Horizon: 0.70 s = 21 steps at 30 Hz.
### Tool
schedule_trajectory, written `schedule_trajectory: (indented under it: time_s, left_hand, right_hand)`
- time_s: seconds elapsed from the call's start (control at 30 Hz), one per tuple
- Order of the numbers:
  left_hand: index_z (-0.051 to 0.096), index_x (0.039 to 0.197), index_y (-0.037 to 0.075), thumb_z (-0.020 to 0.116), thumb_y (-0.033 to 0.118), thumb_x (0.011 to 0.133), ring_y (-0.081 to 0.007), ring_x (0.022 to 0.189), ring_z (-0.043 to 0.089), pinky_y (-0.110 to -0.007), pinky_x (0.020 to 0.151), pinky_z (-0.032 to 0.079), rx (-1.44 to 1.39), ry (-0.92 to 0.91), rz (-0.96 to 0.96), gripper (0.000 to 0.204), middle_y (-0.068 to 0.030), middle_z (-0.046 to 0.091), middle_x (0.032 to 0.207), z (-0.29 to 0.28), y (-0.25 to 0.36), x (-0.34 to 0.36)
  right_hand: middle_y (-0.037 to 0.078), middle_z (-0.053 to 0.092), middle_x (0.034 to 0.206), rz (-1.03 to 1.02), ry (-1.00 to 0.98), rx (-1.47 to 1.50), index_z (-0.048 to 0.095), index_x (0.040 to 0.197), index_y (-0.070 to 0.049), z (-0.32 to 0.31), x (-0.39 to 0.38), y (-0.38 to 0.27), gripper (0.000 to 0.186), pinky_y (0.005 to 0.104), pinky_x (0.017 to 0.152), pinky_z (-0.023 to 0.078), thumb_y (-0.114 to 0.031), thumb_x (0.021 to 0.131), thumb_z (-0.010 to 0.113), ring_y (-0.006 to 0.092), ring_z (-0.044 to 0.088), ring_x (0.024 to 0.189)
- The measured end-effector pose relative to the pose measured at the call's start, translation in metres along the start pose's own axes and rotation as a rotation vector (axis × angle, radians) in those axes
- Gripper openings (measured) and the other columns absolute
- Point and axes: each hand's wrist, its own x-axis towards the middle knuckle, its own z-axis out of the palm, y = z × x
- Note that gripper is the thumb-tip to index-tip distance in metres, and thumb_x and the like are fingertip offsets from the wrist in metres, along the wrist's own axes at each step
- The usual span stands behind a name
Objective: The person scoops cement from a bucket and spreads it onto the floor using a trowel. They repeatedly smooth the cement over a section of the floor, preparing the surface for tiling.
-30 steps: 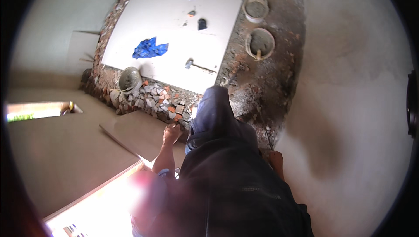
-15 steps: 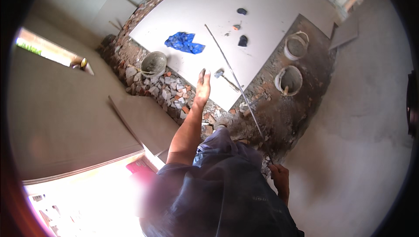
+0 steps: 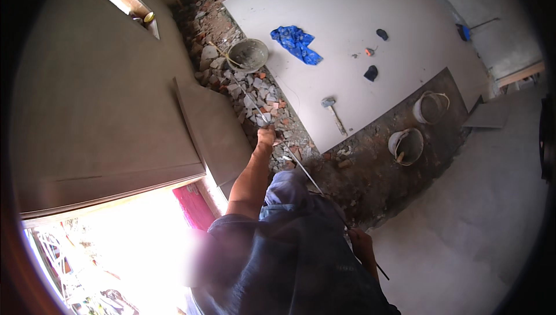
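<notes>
In the head view, the left hand (image 3: 267,136) is wrapped closed around a thin rod (image 3: 302,168), reaching forward over the broken rubble (image 3: 272,92). The right hand (image 3: 361,243), low beside the dark shirt (image 3: 289,257), is closed on the same rod nearer its rear end (shadowed there, though the rod shows on both sides). The rod slants past the person's leg (image 3: 286,186), its far end over the rubble just beside the grey bucket (image 3: 260,54).

The step in hand looks like steering the rod two-handed; any onward move would call for a firm rear grip, a guiding front hand and care not to knock the grey bucket. Whether the far end touches the rubble, I cannot tell. The club hammer (image 3: 328,103) and the crumpled blue sheet (image 3: 296,44) lie on the pale floor (image 3: 370,2), apart from both hands.
</notes>
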Motion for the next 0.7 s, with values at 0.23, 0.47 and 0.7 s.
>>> schedule_trajectory:
  time_s: [0.23,0.47,0.7]
  left_hand:
    - [0.045,0.129,-0.003,0.061,0.034,0.088,-0.0273,0.109,0.057,-0.033,0.092,0.044,0.317,0.381,0.317,0.057,-0.0189,0.060,0.115,-0.056,0.035,0.005]
    - [0.034,0.136,-0.005,0.058,0.047,0.086,-0.0384,0.119,0.050,-0.039,0.097,0.043,0.525,0.305,0.335,0.076,-0.0294,0.053,0.123,-0.137,-0.117,-0.056]
    - [0.059,0.112,0.002,0.053,0.036,0.085,-0.0401,0.104,0.058,-0.042,0.083,0.048,0.900,-0.026,0.087,0.043,-0.0241,0.062,0.105,-0.231,-0.233,-0.099]
  right_hand:
    - [0.022,0.061,0.078,-0.383,0.138,0.020,0.061,0.094,0.000,0.057,0.133,-0.081,0.029,0.0418,0.058,0.045,-0.028,0.093,0.052,0.0426,0.058,0.072]
    - [0.023,0.062,0.107,-0.629,0.008,-0.119,0.051,0.125,-0.001,0.083,0.239,-0.216,0.051,0.0404,0.085,0.047,-0.040,0.092,0.048,0.0373,0.060,0.101]
    - [0.023,0.061,0.114,-0.167,-0.083,0.168,0.055,0.119,0.004,0.060,0.172,0.005,0.046,0.0378,0.089,0.046,-0.033,0.092,0.054,0.0342,0.059,0.108]
